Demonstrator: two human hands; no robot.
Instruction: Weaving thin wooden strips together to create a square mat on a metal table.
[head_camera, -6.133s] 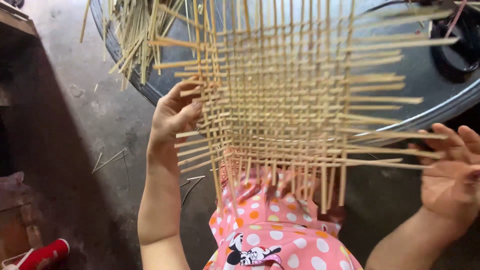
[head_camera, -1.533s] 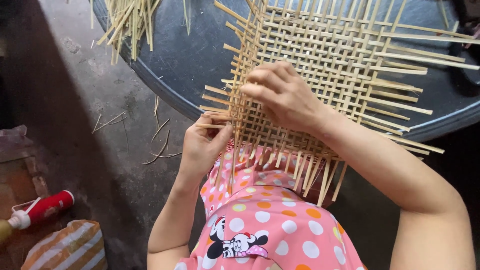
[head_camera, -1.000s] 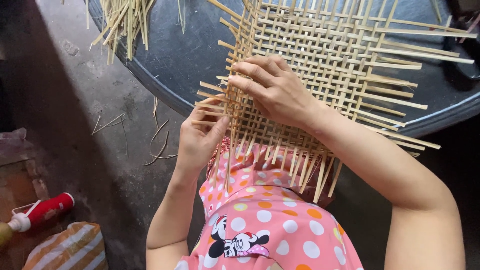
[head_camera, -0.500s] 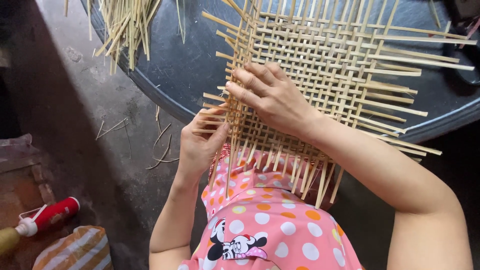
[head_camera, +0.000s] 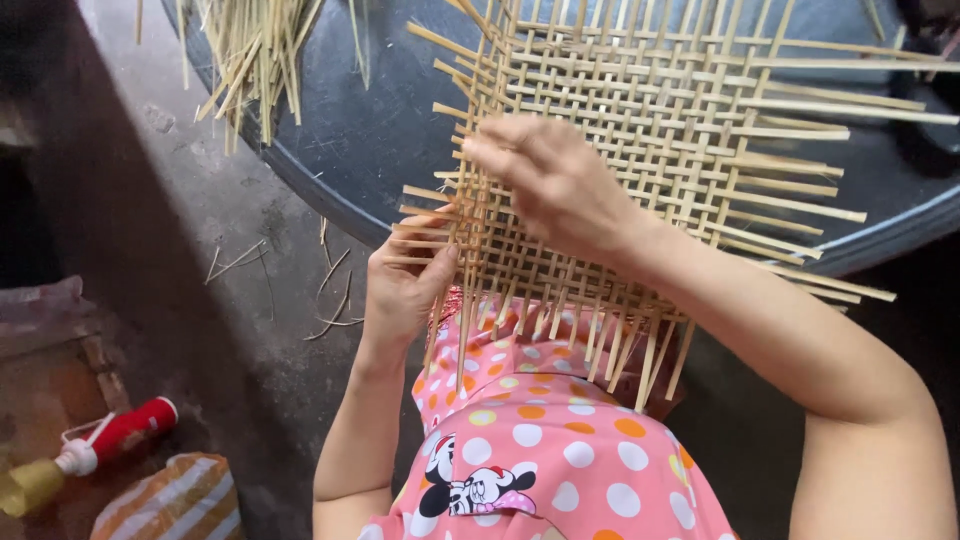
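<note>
The woven mat (head_camera: 640, 170) is of pale, matt split bamboo strips, like the loose bundle (head_camera: 250, 50) at eleven o'clock, lying on a dark, smooth, faintly glossy round tabletop (head_camera: 370, 150) above rough grey concrete floor (head_camera: 180, 250).

Soft daylight, dark left edge, fingers (head_camera: 505, 150) motion-blurred.

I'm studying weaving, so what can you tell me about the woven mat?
The mat is an open lattice of pale, flat bamboo-like strips, unfinished, with loose ends sticking out on every side. It lies tilted over the rim of a dark round tray, its near edge above the person's lap. The left hand grips its left edge; the right hand presses on top.
</note>
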